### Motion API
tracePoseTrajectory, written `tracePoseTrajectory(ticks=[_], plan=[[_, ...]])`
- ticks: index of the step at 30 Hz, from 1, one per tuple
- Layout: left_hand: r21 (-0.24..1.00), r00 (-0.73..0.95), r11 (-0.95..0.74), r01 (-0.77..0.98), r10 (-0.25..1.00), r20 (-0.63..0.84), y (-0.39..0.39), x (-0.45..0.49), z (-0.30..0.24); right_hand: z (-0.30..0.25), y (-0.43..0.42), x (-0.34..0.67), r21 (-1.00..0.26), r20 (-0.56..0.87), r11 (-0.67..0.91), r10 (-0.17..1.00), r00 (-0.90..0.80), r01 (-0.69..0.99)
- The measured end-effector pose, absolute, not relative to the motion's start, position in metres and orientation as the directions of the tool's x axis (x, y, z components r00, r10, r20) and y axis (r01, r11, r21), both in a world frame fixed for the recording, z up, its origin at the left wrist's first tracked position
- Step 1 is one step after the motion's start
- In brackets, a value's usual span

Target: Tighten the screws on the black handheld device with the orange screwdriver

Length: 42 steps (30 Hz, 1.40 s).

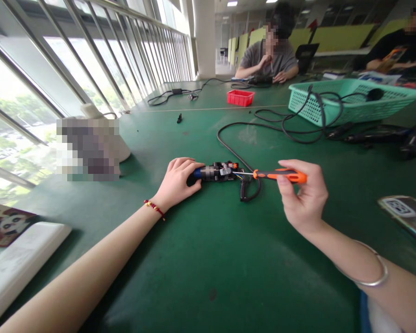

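Nearest the camera, to the near left of the power tool (213, 173), a long white bar (27, 268) and, a little less near, a panda-printed box (8, 224). To the near right of the power tool, well apart, a flat, phone-like thing (407, 215). At the power tool itself, lying crosswise on the green table (208, 259): left hand (180, 179) curled around the blue end, thumb on the near side; right hand (303, 196) gripping the orange-and-black handle of a screwdriver (277, 175), tip pointed into the bared right end, close to coloured wires (240, 176). Seemingly midway: casing off at that end and insides exposed already; screwdriver work apparently in hand, wires not yet covered. Cannot tell the state of any single screw. At the power tool's right end, a ribbed cord sleeve (243, 190), with black cord (225, 129) looping out beyond. Beyond the power tool, a partly blurred white bottle (123, 147) to the left, a small black piece (179, 119), a red tray (239, 100), and, far right, a green basket (303, 105). Farthest beyond the power tool, two seated people (251, 60).
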State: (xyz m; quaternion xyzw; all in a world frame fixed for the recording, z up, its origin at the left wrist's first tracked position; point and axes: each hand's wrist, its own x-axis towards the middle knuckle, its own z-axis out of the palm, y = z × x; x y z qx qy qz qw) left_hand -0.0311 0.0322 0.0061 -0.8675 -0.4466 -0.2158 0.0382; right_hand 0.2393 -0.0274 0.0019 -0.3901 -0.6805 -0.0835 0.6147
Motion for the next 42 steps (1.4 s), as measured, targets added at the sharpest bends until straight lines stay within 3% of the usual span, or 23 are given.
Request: tracePoseTrajectory(ticks=[9, 18, 25, 32, 38, 42], plan=[[0.149, 0.5, -0.597, 0.788, 0.762, 0.411, 0.031, -0.03, 0.008, 0.004, -0.03, 0.232, -0.403, 0.886, 0.762, 0.464, 0.007, 0.507], [0.175, 0.501, -0.602, 0.779, 0.766, 0.404, 0.032, -0.031, 0.008, 0.009, -0.034, 0.228, -0.376, 0.883, 0.75, 0.468, -0.034, 0.544], [0.192, 0.508, -0.603, 0.774, 0.773, 0.38, 0.032, -0.03, 0.009, 0.002, -0.033, 0.231, -0.392, 0.882, 0.793, 0.468, -0.055, 0.466], [0.188, 0.513, -0.608, 0.771, 0.768, 0.383, 0.033, -0.031, 0.007, 0.007, -0.035, 0.23, -0.373, 0.873, 0.763, 0.482, -0.08, 0.529], [0.175, 0.517, -0.613, 0.77, 0.762, 0.391, 0.033, -0.03, 0.007, 0.005, -0.034, 0.229, -0.323, 0.911, 0.791, 0.409, -0.057, 0.52], [0.178, 0.518, -0.614, 0.769, 0.761, 0.39, 0.033, -0.029, 0.007, 0.005, -0.034, 0.229, -0.366, 0.886, 0.759, 0.462, -0.049, 0.539]])
